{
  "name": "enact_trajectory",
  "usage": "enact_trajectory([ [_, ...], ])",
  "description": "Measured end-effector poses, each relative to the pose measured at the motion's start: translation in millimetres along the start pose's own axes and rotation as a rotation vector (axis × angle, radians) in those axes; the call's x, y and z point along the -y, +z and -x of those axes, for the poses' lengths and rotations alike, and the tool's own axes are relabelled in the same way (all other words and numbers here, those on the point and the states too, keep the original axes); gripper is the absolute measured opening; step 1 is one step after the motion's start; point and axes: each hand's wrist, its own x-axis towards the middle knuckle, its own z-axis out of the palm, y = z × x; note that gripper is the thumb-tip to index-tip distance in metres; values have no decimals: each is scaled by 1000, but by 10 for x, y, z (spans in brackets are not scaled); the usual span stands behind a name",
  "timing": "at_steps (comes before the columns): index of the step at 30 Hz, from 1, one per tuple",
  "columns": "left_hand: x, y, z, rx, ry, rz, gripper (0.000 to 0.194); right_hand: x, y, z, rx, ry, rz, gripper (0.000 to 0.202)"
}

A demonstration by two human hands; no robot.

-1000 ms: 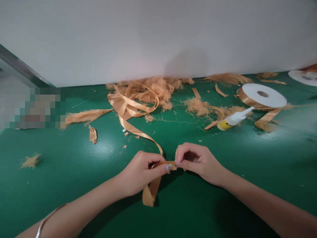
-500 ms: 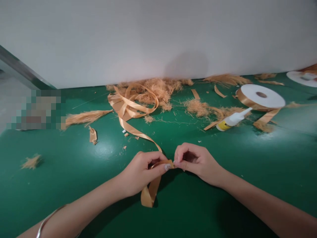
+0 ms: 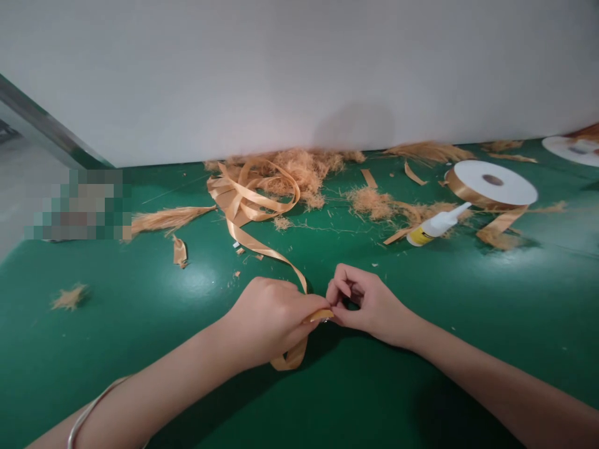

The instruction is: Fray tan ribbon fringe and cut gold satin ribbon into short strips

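A gold satin ribbon (image 3: 266,248) runs from a loose coil at the back down to my hands. My left hand (image 3: 276,315) pinches its end between thumb and fingers, palm turned down, and a short edge of ribbon shows at the fingertips. Below that hand a loop of the same ribbon hangs near the table. My right hand (image 3: 360,305) is closed in a pinch, its thumb and forefinger meeting the ribbon's end right beside my left fingertips. Whatever lies between those right fingertips is too small to make out.
A glue bottle (image 3: 433,227) with a yellow label lies right of centre, before a ribbon spool (image 3: 493,184). Tangled tan fibres (image 3: 299,171) line the white wall. A fibre tassel (image 3: 173,218) and a ribbon scrap (image 3: 180,251) lie left on the green table (image 3: 365,399).
My left hand has rolled over, palm down, so its thumb is now mostly hidden and the ribbon end is turned. The hanging loop has risen slightly. My right hand stays close by.
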Motion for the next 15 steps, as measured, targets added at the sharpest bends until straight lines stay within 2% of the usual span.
enact_trajectory([
  [3,-8,-37,0,-18,104,-144,26,17,15,2,-1,6,27,36],
  [9,-88,-46,-10,-98,228,-374,19,20,18,-16,5,-6,57,35],
  [15,-114,-24,-7,-192,246,-427,18,26,8,-13,1,-12,25,35],
])
